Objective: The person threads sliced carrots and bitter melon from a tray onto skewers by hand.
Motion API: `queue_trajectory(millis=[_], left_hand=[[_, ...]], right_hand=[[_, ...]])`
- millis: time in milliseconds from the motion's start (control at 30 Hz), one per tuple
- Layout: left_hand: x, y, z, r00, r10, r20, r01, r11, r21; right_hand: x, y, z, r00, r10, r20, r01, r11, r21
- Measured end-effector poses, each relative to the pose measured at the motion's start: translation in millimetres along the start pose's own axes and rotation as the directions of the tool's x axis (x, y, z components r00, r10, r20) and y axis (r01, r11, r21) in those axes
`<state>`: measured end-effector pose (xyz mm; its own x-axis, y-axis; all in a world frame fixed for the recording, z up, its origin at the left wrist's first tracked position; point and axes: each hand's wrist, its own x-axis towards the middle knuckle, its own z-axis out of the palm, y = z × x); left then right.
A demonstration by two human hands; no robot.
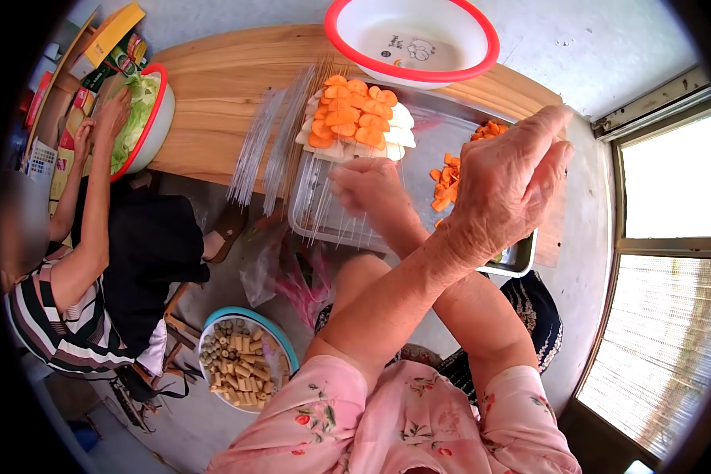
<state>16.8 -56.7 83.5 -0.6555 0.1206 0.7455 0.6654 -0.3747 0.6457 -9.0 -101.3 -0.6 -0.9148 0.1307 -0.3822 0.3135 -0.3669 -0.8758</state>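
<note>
My forearms are crossed, the left one over the right. My left hand [507, 178] is raised over the right part of the metal tray [423, 142], its fingers stretched toward the upper right, with nothing visible in them. Below it lie cut carrot pieces [448, 178]. My right hand [371, 188] is curled closed just below a pile of orange carrot slices [344, 114] on pale white slices [400, 130]. Thin skewers [324, 207] stick out from the pile past that hand. Whatever its fingers hold is hidden.
Bundles of skewers [265, 142] lie on the wooden table [221, 67]. A red-rimmed basin [413, 75] stands behind the tray. At left, another person's hands [107, 118] touch leafy greens [140, 107] in a basin. Below, a bowl [291, 347] holds tan cut pieces beside a plastic bag [265, 272].
</note>
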Motion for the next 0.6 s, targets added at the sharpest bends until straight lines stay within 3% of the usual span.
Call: queue_trajectory(millis=[367, 467, 567, 600], left_hand=[[1.5, -5.4, -4.6, 0.998, -0.039, 0.054, 0.037, 0.999, 0.031], [1.6, -6.4, -3.7, 0.997, -0.034, 0.063, 0.033, 0.999, 0.027], [1.4, -4.1, -0.4, 0.997, -0.039, 0.073, 0.039, 0.999, 0.003], [1.3, -2.5, 0.5, 0.996, -0.044, 0.076, 0.045, 0.999, -0.008]], right_hand=[[16.7, 8.1, 21.0, 0.994, 0.067, 0.091, -0.083, 0.98, 0.182], [-0.7, -26.2, 23.4, 0.964, 0.217, 0.152, -0.185, 0.962, -0.2], [5.0, -9.5, 14.7, 0.961, 0.169, 0.219, -0.102, 0.952, -0.289], [0.5, -12.0, 12.8, 0.97, 0.144, 0.194, -0.095, 0.966, -0.241]])
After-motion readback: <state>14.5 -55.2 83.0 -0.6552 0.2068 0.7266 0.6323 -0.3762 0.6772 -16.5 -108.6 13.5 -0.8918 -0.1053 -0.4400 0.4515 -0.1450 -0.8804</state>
